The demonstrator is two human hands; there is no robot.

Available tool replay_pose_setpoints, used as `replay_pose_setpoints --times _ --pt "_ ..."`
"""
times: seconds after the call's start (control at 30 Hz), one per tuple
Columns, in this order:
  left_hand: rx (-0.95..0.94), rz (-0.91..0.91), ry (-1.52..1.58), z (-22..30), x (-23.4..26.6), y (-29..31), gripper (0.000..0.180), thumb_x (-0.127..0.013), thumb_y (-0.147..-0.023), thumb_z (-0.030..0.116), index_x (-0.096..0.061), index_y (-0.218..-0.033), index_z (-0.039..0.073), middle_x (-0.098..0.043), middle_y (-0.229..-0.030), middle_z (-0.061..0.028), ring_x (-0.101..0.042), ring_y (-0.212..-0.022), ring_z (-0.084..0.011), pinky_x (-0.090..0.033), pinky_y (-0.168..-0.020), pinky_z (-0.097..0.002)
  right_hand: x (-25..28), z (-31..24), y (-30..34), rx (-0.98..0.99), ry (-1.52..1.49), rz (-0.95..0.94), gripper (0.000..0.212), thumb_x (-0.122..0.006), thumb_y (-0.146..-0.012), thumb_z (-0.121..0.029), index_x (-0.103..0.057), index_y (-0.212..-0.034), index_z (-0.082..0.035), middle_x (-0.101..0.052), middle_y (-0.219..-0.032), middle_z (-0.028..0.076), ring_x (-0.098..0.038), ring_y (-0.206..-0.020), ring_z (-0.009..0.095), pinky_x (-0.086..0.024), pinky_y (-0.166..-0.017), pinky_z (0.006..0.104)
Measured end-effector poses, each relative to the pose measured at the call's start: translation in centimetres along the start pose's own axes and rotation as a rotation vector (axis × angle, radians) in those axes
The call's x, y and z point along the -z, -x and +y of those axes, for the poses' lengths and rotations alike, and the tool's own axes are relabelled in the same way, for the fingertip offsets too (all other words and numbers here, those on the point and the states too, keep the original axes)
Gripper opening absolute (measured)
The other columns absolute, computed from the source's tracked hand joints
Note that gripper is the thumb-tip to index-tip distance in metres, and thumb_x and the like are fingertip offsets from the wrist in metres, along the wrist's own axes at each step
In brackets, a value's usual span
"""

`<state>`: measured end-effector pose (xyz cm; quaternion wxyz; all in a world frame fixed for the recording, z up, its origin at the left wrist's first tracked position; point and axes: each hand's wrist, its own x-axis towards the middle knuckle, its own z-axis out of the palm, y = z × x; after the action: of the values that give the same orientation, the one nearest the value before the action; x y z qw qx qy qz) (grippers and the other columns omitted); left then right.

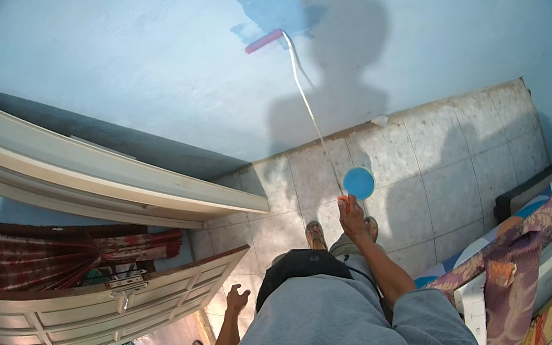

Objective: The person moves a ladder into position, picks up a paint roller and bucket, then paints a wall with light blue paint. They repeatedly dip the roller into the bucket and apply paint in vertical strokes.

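In my right hand (350, 214), fingers wrapped round its orange handle, is a long-rodded paint roller (310, 108). Its pink roller head (264, 40) is at the pale blue wall (129, 31), just below a darker blue patch of paint (276, 11). Whether the head presses on the wall I cannot tell. A round tub of blue paint (358, 183) is on the floor just beyond that hand. My left hand (237, 299) hangs at my side with nothing in it, fingers apart and slightly bent, close to the open panelled door.
On the left, a pale wooden frame (113, 167) reaches out above a red curtain (40, 251) and the panelled door (112, 308). Boxes and patterned cloth (510, 281) are piled at right. Pale tiles (394, 156) cover the floor under my sandalled feet. My shadow falls on the wall.
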<state>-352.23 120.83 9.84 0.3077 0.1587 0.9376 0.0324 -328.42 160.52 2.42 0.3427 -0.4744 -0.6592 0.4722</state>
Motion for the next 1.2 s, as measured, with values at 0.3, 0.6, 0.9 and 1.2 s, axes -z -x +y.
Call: replay_pose_setpoints --times 0.3,0.6,0.9,1.2 --pt "-0.053 0.018 -0.038 0.0 0.8 -1.4 0.057 -0.067 -0.073 0.033 -0.048 -0.116 0.002 -0.056 -0.105 -0.0264 -0.054 -0.101 -0.0372 -0.044 -0.086 -0.0416 -1.2 -1.6 -1.6 0.056 -0.04 0.022 0.021 -0.05 -0.087 -0.024 -0.046 -0.095 -0.005 -0.061 -0.082 0.017 -0.057 -0.072 0.039 -0.044 -0.06 0.0446" --pt "-0.021 -0.024 -0.041 1.0 0.6 -0.7 0.057 -0.067 -0.072 0.032 -0.047 -0.116 0.001 -0.056 -0.108 -0.025 -0.053 -0.103 -0.0366 -0.043 -0.087 -0.0408 2.3 3.6 3.4 -0.122 0.213 0.003 0.025 -0.044 -0.091 -0.029 -0.048 -0.097 -0.005 -0.058 -0.077 0.018 -0.058 -0.068 0.037 -0.044 -0.057 0.0421" --pt "0.008 -0.008 -0.028 1.8 1.2 0.1 0.057 -0.068 -0.071 0.032 -0.048 -0.116 0.001 -0.056 -0.107 -0.0248 -0.054 -0.103 -0.0359 -0.044 -0.087 -0.0404 2.7 3.1 0.4 -0.014 0.044 0.066 0.023 -0.047 -0.091 -0.025 -0.048 -0.097 -0.003 -0.058 -0.075 0.018 -0.058 -0.066 0.034 -0.045 -0.057 0.0389" --pt "-0.001 -0.002 0.003 0.6 0.2 0.1 0.058 -0.068 -0.071 0.033 -0.048 -0.116 0.002 -0.055 -0.109 -0.0255 -0.052 -0.105 -0.0361 -0.043 -0.089 -0.04 2.1 2.4 -0.3 0.051 0.026 0.046 0.02 -0.047 -0.091 -0.02 -0.046 -0.099 -0.002 -0.058 -0.078 0.019 -0.057 -0.071 0.037 -0.044 -0.059 0.0399"
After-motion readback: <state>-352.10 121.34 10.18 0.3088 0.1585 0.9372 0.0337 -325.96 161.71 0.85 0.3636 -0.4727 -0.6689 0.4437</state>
